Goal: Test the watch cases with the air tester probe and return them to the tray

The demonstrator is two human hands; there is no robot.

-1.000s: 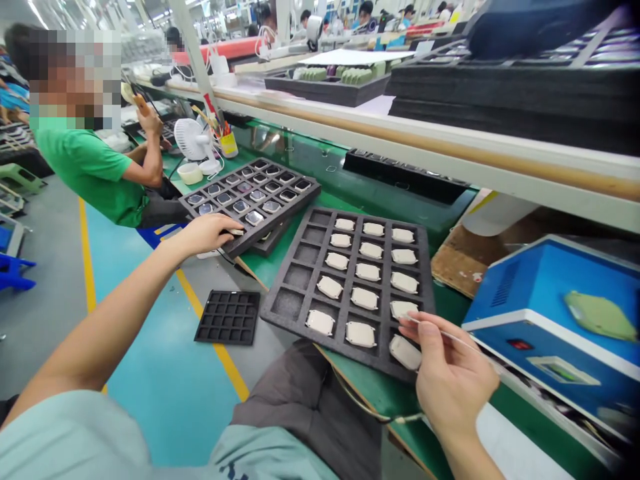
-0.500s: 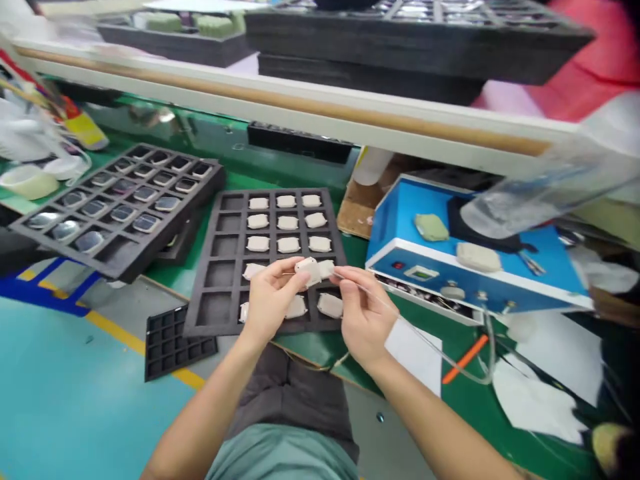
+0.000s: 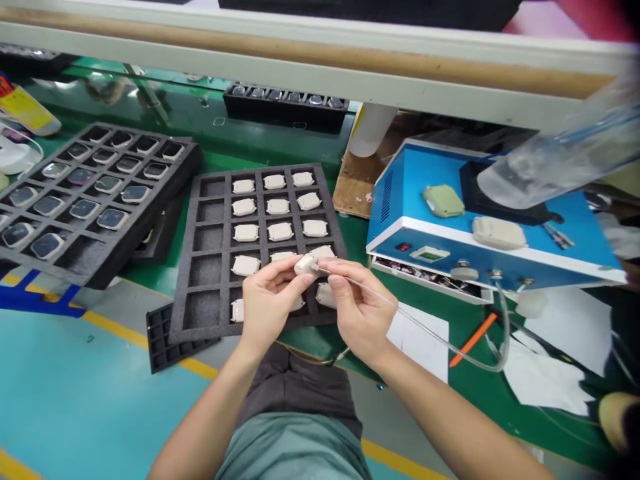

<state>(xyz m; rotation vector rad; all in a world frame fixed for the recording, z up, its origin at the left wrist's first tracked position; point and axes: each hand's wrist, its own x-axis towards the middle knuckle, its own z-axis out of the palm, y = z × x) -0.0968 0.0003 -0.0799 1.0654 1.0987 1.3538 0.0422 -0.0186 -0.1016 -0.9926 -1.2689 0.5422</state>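
My left hand (image 3: 267, 300) pinches a small off-white watch case (image 3: 305, 265) between thumb and fingers, tilted above the foam tray (image 3: 205, 300). My right hand (image 3: 364, 310) is closed on a thin clear tube (image 3: 430, 335), its narrow tip at the right side of the case. Whether the tip is inside the case or only touching it, I cannot tell. The tube loops back to a fitting on the front of the blue machine (image 3: 425, 230). Off-white cases (image 3: 246, 233) fill three columns of the tray; its left column holds none. My hands partly hide the near rows.
Another foam tray (image 3: 120, 250) at left holds dark-faced watch cases. On the blue machine lie a green case (image 3: 443, 201), an off-white case (image 3: 499, 233) and a clear cylinder (image 3: 540, 170). An orange stick (image 3: 473, 340) and papers (image 3: 550, 380) lie right. A shelf edge (image 3: 300, 63) crosses overhead.
The view has tipped downward and come closer. The case in my left hand has turned, and the tube tip in my right hand has come up to its side.
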